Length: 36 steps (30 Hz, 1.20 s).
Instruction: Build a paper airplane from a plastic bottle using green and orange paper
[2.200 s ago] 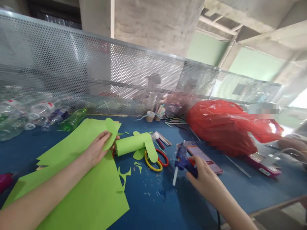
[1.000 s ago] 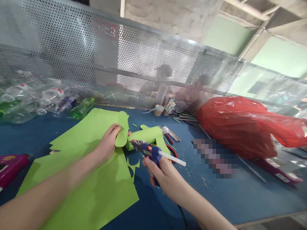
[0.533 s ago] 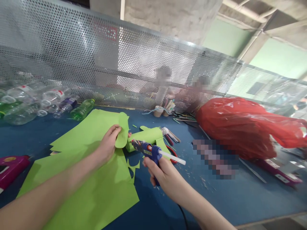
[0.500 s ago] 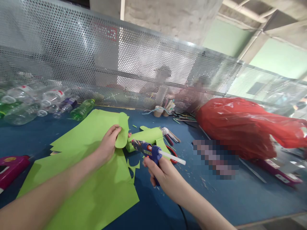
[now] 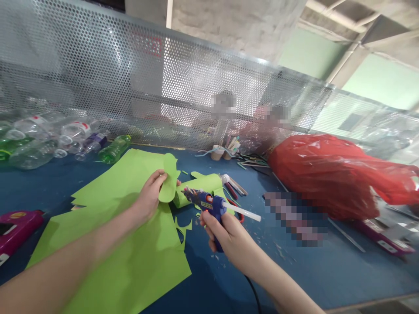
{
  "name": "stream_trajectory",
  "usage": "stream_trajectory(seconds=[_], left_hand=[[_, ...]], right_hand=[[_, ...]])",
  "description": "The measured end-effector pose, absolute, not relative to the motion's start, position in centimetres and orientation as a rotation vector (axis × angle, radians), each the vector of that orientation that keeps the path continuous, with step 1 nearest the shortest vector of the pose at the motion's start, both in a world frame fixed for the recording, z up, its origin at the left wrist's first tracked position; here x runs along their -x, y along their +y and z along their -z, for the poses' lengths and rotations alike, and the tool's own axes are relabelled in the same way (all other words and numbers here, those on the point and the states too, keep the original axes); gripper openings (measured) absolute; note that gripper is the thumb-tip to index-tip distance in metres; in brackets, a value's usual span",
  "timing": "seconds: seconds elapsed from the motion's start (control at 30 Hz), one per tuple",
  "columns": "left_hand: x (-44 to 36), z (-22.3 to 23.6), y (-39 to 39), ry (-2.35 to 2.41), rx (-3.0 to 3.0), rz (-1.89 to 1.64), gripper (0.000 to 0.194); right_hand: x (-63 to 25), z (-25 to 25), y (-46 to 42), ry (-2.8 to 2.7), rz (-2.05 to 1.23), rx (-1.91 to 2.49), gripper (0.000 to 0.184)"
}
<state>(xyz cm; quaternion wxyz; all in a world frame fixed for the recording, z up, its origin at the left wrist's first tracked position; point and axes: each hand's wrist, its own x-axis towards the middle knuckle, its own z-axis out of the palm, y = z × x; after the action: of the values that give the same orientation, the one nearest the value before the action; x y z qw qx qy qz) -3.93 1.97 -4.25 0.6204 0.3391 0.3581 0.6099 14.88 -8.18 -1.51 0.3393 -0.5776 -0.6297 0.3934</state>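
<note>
Upright in my left hand (image 5: 152,192) is a green paper cutout (image 5: 169,179) with rounded ends, pinched between thumb and fingers. My right hand (image 5: 225,231) grips a blue hot glue gun (image 5: 207,203), its nozzle pointing left and lying a little right of the cutout. A white glue stick (image 5: 244,211) sticks out of the gun's back. Behind the gun lies a bottle wrapped in green paper (image 5: 199,185), partly hidden by it. Large green paper sheets (image 5: 131,248) spread under my left arm, with a cut scrap (image 5: 183,229) at their right edge. Red-handled scissors (image 5: 240,213) show partly behind the gun.
Plastic bottles (image 5: 78,131) lie at the back left, near a magenta device (image 5: 19,231). Cups of pens (image 5: 218,151) stand by the perforated metal screen (image 5: 131,78). A red plastic bag (image 5: 321,174) fills the right side. A black cord (image 5: 253,292) trails below my right wrist.
My right hand has drawn the glue gun slightly to the right, away from the cutout. My left hand keeps its hold on the cutout, almost unmoved.
</note>
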Motion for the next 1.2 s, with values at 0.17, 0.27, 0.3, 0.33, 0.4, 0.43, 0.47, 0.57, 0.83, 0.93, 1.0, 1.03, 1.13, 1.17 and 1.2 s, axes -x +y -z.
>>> stream_trajectory(seconds=[0.17, 0.27, 0.3, 0.33, 0.4, 0.43, 0.47, 0.57, 0.83, 0.93, 1.0, 1.03, 1.13, 1.17, 1.2], left_hand=[[3.95, 4.31, 2.02, 0.821, -0.783, -1.393, 0.01], [3.93, 4.29, 1.98, 0.818, -0.785, -1.389, 0.01], [3.91, 4.26, 1.95, 0.817, -0.786, -1.388, 0.01], [3.89, 4.23, 1.92, 0.816, -0.785, -1.388, 0.01], [3.85, 4.16, 1.86, 0.815, -0.781, -1.391, 0.009], [3.82, 4.13, 1.83, 0.816, -0.78, -1.393, 0.009], [3.79, 4.1, 1.82, 0.817, -0.778, -1.396, 0.009], [3.71, 4.06, 1.82, 0.821, -0.772, -1.408, 0.011], [3.6, 4.18, 1.83, 0.814, -0.784, -1.42, 0.011], [3.69, 4.18, 1.77, 0.815, -0.798, -1.406, 0.012], [3.76, 4.2, 1.75, 0.821, -0.804, -1.392, 0.014], [3.8, 4.21, 1.75, 0.824, -0.806, -1.386, 0.015], [3.87, 4.19, 1.71, 0.83, -0.81, -1.373, 0.015], [3.88, 4.16, 1.68, 0.83, -0.811, -1.37, 0.014], [3.88, 4.12, 1.66, 0.83, -0.813, -1.367, 0.014]], right_hand=[[-15.06, 1.01, -8.18, -1.639, -1.072, 1.495, 0.046], [-14.99, 0.76, -8.19, -1.657, -1.072, 1.509, 0.045], [-14.96, 0.71, -8.21, -1.662, -1.071, 1.515, 0.045], [-14.95, 0.69, -8.24, -1.666, -1.07, 1.52, 0.045], [-14.97, 0.7, -8.31, -1.675, -1.067, 1.534, 0.046], [-14.99, 0.73, -8.33, -1.682, -1.064, 1.543, 0.046], [-15.03, 0.78, -8.33, -1.688, -1.061, 1.552, 0.047], [-15.14, 0.98, -8.25, -1.691, -1.049, 1.574, 0.048], [-15.05, 0.97, -8.16, -1.712, -1.023, 1.597, 0.048], [-15.01, 0.8, -8.37, -1.712, -1.024, 1.609, 0.045], [-15.13, 0.82, -8.56, -1.716, -1.022, 1.623, 0.045], [-15.22, 0.88, -8.66, -1.725, -1.018, 1.628, 0.045], [-15.53, 1.06, -8.9, -1.761, -1.007, 1.628, 0.046], [-15.61, 1.08, -8.95, -1.768, -1.007, 1.628, 0.046], [-15.65, 1.06, -8.98, -1.772, -1.01, 1.626, 0.046]])
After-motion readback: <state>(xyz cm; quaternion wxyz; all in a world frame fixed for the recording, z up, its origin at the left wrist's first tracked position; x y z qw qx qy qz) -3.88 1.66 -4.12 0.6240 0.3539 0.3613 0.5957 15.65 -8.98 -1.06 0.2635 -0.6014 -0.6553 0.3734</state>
